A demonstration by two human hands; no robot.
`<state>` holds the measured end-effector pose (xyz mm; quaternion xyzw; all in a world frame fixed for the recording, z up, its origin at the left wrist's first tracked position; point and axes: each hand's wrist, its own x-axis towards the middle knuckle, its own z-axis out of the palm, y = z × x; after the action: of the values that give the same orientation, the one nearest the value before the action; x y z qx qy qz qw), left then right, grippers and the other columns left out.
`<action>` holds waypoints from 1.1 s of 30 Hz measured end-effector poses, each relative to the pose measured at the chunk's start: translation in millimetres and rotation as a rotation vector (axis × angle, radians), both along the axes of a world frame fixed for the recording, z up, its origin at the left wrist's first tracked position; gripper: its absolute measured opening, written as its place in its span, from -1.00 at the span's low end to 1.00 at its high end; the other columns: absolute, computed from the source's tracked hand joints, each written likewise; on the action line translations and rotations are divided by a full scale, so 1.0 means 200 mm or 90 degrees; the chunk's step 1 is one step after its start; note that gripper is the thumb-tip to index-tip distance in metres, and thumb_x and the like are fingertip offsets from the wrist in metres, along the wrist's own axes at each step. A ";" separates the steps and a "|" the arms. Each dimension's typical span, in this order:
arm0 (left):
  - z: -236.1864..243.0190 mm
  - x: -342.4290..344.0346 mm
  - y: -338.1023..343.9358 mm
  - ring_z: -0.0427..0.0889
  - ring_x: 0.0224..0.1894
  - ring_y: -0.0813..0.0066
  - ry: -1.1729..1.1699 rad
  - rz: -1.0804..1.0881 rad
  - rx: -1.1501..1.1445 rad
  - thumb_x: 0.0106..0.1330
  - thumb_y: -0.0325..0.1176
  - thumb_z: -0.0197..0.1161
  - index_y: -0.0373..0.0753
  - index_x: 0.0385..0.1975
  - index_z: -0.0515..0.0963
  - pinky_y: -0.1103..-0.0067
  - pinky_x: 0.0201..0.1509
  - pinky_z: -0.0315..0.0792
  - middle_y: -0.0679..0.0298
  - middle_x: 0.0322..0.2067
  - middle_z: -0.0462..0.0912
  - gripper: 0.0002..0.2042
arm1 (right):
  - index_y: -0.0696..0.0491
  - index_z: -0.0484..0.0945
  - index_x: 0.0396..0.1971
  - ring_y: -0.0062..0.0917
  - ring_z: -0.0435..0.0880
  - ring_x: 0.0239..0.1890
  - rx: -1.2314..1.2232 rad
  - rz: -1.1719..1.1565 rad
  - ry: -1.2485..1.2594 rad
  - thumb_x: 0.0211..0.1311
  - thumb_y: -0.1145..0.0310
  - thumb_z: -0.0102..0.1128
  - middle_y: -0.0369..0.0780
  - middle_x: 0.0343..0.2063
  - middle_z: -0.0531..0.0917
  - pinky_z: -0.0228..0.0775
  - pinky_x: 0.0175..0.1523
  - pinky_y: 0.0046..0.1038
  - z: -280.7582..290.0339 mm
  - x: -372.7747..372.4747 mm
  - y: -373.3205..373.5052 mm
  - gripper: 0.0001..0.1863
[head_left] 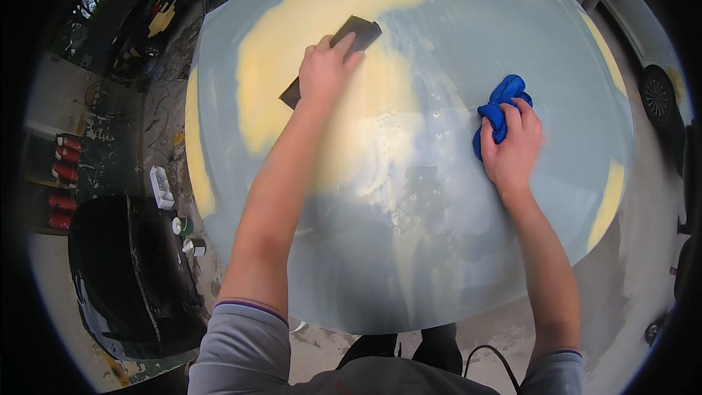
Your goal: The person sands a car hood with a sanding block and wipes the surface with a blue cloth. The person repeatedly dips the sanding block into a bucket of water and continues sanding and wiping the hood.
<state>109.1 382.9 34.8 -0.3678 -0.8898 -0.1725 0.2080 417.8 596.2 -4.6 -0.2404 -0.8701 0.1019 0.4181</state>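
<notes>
A large grey car hood (351,249) with pale yellow filler patches (270,66) lies in front of me, wet and dotted with drops in its middle. My left hand (327,69) is wrapped over a dark sanding block (358,33), which rests slantwise on the big yellow patch. Part of the block is hidden under my palm. On the right side of the panel, my right hand (514,143) is closed round a bunched blue cloth (510,95), which touches the grey surface.
A black car panel (139,278) lies at the lower left, near a white tray (161,188) and small pots (183,226). Red canisters (66,168) stand by the left wall. A car with a dark wheel (657,95) is at the right. A black hose (497,355) curves near my legs.
</notes>
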 end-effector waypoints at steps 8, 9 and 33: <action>-0.14 1.16 -0.51 0.66 0.15 -0.04 -0.033 -0.156 -0.013 0.14 -0.21 0.70 0.04 0.23 0.78 0.23 0.25 0.64 0.02 0.32 0.62 -0.43 | -0.01 0.70 0.04 -0.02 0.61 0.22 0.003 -0.018 -0.012 0.22 0.27 0.56 -0.08 0.22 0.65 0.44 0.32 0.01 -0.04 0.06 0.08 -0.60; -0.15 1.31 -0.62 0.67 0.18 -0.02 -0.038 -0.170 -0.024 0.14 -0.21 0.69 0.07 0.28 0.77 0.24 0.23 0.67 0.02 0.33 0.64 -0.39 | 0.00 0.70 0.04 -0.02 0.60 0.21 0.007 -0.017 -0.001 0.22 0.27 0.56 -0.07 0.22 0.64 0.44 0.32 0.01 -0.03 0.05 0.07 -0.60; 0.00 0.08 -0.05 0.73 0.12 -0.09 0.036 -0.095 -0.007 0.46 -0.08 0.50 -0.01 0.30 0.76 0.17 0.15 0.68 0.01 0.24 0.74 -0.55 | 0.00 0.68 0.03 0.01 0.59 0.20 -0.013 0.004 -0.010 0.17 0.32 0.55 -0.08 0.23 0.62 0.43 0.27 0.04 0.03 0.04 0.03 -0.59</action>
<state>125.7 373.6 34.7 -0.4387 -0.8547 -0.1725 0.2175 426.1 602.0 0.6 -0.2424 -0.8730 0.1105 0.4085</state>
